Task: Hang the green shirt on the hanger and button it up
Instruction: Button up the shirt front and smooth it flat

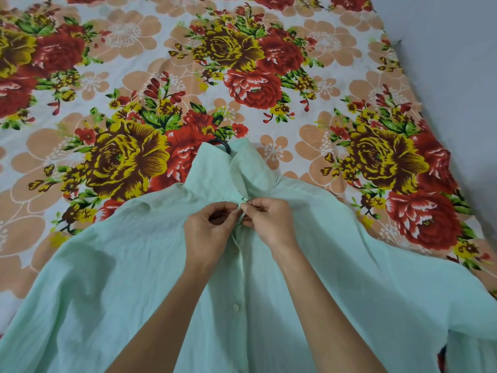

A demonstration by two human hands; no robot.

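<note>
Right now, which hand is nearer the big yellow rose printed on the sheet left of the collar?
Left. The left hand lies down-right of the yellow rose, pinching the green shirt placket; the right hand pinches it just beyond, farther right.

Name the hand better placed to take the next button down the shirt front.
Left, narrowly. The left hand and right hand both pinch the green shirt at the neck, but the lower button lies nearer the left forearm.

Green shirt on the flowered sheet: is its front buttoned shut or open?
Open near the collar: the green shirt edges gape just below where left hand and right hand pinch them. Lower down, cannot tell.
</note>
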